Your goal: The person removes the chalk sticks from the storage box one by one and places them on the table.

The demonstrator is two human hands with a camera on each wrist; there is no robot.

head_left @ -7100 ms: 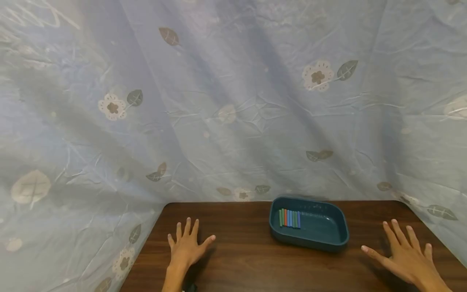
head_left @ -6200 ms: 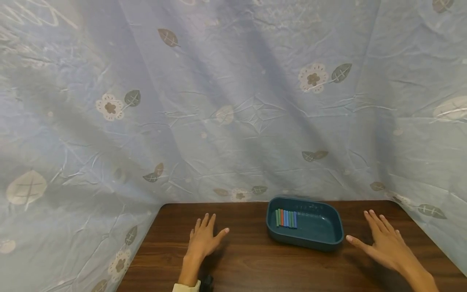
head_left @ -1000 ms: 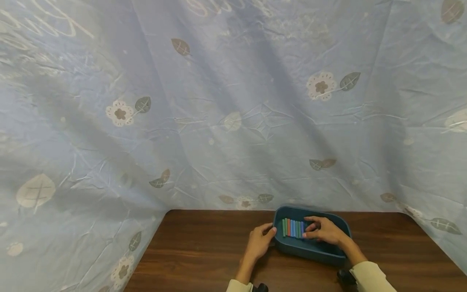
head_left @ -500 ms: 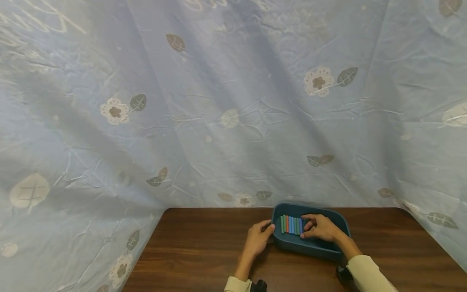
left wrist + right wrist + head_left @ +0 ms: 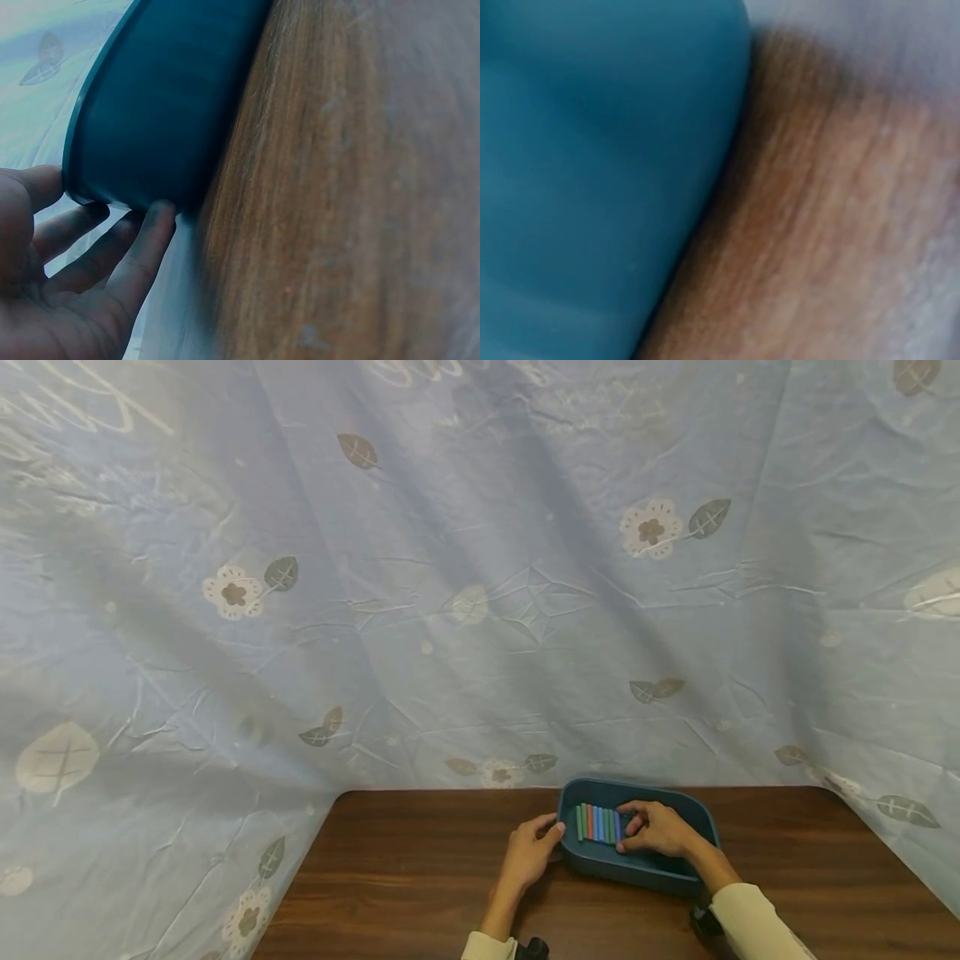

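Note:
In the head view a teal tray [image 5: 637,872] holds a row of several green, red and blue sticks [image 5: 598,824] at its left side. My left hand [image 5: 527,856] grips the tray's left end. The left wrist view has that hand [image 5: 82,277] with its thumb at the rim and fingers against the outside wall of the tray [image 5: 157,105]. Inside the tray, my right hand [image 5: 660,829] pinches the rightmost blue stick [image 5: 618,829] between thumb and fingers at its two ends. The right wrist view has only the tray wall [image 5: 592,187] and wood; that hand is out of it.
The tray stands on a dark wooden table [image 5: 420,877], close to its back edge. A pale blue sheet [image 5: 450,693] with leaf and flower prints hangs behind the table and along both sides.
From lying spread over the table in the oldest frames, both hands have come to the tray, left at its end, right inside. Over the last half second they barely move.

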